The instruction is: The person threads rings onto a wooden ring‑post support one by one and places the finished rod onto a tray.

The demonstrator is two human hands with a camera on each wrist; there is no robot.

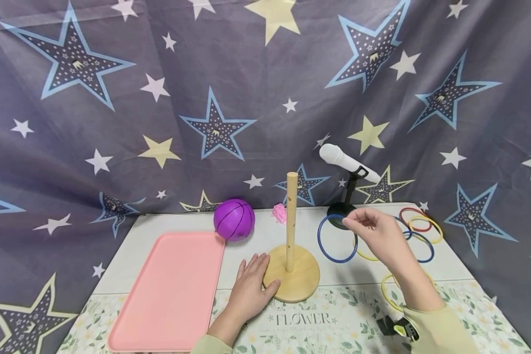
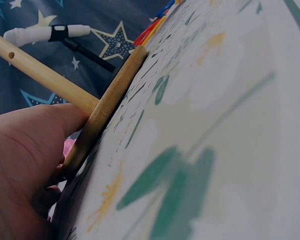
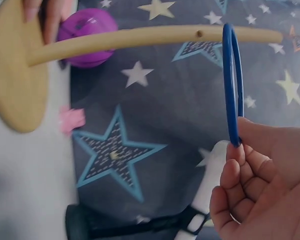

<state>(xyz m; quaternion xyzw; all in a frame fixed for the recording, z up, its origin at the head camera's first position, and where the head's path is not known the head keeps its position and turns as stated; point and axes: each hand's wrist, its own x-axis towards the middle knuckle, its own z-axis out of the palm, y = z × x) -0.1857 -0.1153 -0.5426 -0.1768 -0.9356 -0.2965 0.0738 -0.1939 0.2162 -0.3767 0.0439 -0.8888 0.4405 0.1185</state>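
My right hand [image 1: 378, 233] pinches a blue ring [image 1: 320, 241] between thumb and fingertips, raised above the table to the right of a wooden post. In the right wrist view the blue ring [image 3: 229, 82] appears almost edge-on and overlaps the post [image 3: 140, 40]. The post stands upright on a round wooden base [image 1: 303, 282]. My left hand [image 1: 252, 285] grips the left edge of that base. Seen from the left wrist, the thumb [image 2: 65, 117] lies on top of the base [image 2: 110, 100], with the other fingers at its rim, partly hidden.
Several yellow, red and blue rings [image 1: 429, 248] lie on the table at the right. Behind them a white microphone [image 1: 347, 160] sits on a black stand. A purple ball [image 1: 234, 220], a small pink toy [image 1: 279, 213] and a pink tray [image 1: 170, 290] are left of the post.
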